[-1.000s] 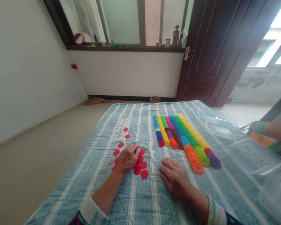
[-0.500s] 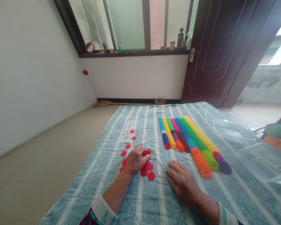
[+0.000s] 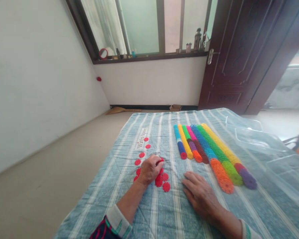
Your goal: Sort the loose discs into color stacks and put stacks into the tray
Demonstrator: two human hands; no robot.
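Striped cloth [image 3: 102, 192] reads "With love" beside loose red discs [image 3: 137, 162].

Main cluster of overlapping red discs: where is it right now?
In the head view, the cluster of red discs lies on the striped cloth in the lower middle, between the left hand and the right hand, nearer the left one.

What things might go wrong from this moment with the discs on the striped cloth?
The left hand pinches a red disc close to loose red discs, so it might brush and scatter them. The right hand lies near the rows of overlapping coloured discs; a sideways slip could perhaps push them out of line.
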